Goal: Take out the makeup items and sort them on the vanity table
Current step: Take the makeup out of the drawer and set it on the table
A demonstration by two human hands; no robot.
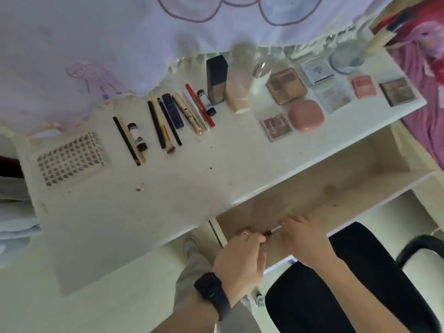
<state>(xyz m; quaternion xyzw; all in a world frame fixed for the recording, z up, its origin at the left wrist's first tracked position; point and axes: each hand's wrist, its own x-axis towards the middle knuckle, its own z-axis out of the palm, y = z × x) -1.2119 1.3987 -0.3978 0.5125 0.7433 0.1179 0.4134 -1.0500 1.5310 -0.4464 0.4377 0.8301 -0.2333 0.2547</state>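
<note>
Both my hands meet over the open drawer below the white vanity table. My left hand, with a ring and a black watch, and my right hand each pinch one end of a small slim makeup stick with a dark tip and pale barrel. On the tabletop lie sorted rows: pencils and a brush, mascara tubes, a dark foundation bottle, a pink tube, and palettes and compacts to the right.
A sheet of false lashes or nail tips lies at the table's left. A glass jar stands at the back right. A black chair sits under my right arm. A pale patterned curtain hangs behind the table.
</note>
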